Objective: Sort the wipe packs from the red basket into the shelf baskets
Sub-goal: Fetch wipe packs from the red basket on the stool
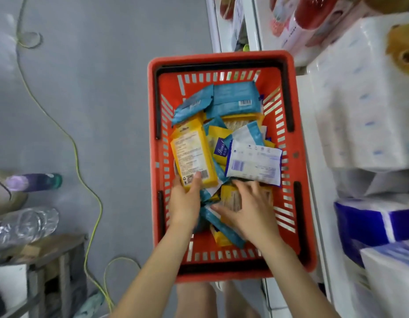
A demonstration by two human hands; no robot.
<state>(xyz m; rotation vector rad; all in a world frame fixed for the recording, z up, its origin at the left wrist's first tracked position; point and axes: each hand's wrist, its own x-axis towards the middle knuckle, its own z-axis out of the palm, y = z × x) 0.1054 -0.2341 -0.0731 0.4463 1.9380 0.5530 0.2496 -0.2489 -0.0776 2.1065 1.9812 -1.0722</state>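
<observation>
The red basket sits on the grey floor below me, filled with several wipe packs in yellow, teal and white. My left hand grips the near end of a yellow pack, thumb over its barcode. My right hand lies palm down with spread fingers on another yellow pack in the near half of the basket. A white pack with purple print lies just beyond my right hand. Teal packs are piled at the far end.
White shelving runs along the right, stacked with wrapped tissue bundles and a blue-and-white package. A yellow-green cable snakes over the floor at left. Plastic bottles and a low stool stand at lower left.
</observation>
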